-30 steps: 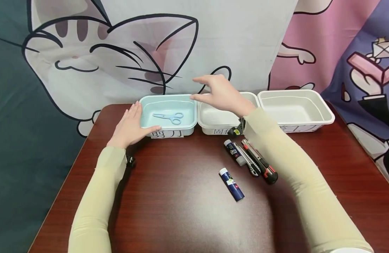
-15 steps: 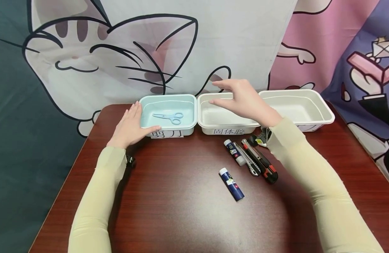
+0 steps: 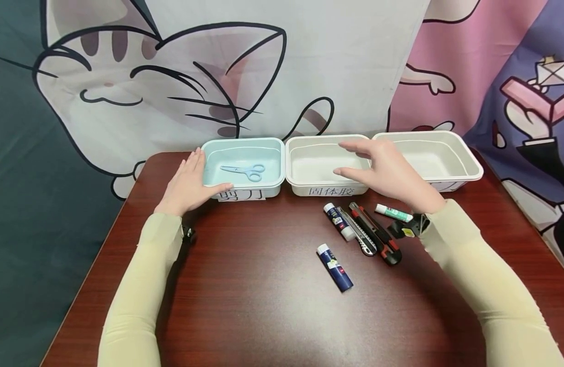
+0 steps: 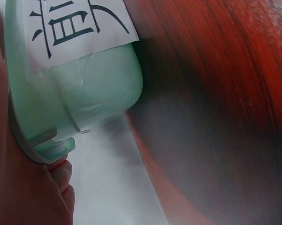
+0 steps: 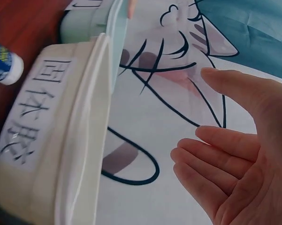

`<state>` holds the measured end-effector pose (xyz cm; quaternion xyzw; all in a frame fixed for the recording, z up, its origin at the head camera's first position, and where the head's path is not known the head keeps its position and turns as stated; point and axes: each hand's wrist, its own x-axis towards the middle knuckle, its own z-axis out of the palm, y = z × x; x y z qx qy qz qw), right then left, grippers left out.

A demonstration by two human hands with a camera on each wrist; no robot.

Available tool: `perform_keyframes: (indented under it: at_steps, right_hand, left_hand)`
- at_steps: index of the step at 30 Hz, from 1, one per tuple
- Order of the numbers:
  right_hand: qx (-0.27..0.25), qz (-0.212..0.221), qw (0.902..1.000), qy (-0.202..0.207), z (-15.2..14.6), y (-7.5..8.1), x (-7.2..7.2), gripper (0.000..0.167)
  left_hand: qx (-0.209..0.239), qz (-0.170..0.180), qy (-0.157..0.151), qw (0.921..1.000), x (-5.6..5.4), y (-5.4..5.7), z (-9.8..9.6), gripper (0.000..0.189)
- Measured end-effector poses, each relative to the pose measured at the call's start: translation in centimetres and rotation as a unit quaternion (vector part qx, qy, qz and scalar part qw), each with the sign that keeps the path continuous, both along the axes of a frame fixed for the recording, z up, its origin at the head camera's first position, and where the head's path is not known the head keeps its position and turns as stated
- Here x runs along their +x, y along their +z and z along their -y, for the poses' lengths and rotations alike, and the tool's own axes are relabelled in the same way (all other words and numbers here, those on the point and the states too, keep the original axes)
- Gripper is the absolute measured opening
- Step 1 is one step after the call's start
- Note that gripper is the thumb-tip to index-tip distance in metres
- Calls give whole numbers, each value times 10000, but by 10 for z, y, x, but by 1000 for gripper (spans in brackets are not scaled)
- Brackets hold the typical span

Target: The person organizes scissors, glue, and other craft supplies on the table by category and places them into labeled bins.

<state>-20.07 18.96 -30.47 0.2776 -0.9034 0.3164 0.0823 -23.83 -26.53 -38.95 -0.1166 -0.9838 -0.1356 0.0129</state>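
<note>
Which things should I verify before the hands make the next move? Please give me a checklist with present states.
1. Scissors inside the light-blue bin: ok.
2. Left hand touching that bin: ok, at its left front corner.
3. Right hand free to pick something up: ok, it holds nothing.
4. Nearer navy glue stick and farther navy glue stick in the middle bin: not ok, both lie on the table.
5. Blades of the silver utility knife and red-and-black utility knife retracted: cannot tell, too small.
6. Label of the right-hand bin readable: cannot tell, only part shows.
</note>
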Motion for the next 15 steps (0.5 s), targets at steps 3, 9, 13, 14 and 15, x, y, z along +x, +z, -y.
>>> perform_keyframes:
  at_steps: [3, 9, 13, 14, 15]
  right_hand:
    - [70, -61, 10000, -6, -10, -8, 8, 56]
    - [265, -58, 9994, -200, -28, -23, 25, 56]
    - [386, 144, 9986, -342, -40, -26, 39, 57]
    - [404, 185, 9984, -357, -44, -26, 42, 57]
    - [425, 188, 9982, -372, -47, -27, 45, 57]
  left_hand:
    - [-18, 14, -4, 10000, 1, 0, 0, 128]
    - [-47, 0, 8, 10000, 1, 1, 1, 128]
    - [-10, -32, -25, 10000, 1, 1, 1, 128]
    - [-8, -34, -32, 10000, 1, 1, 0, 128]
    - [1, -27, -34, 10000, 1, 1, 0, 127]
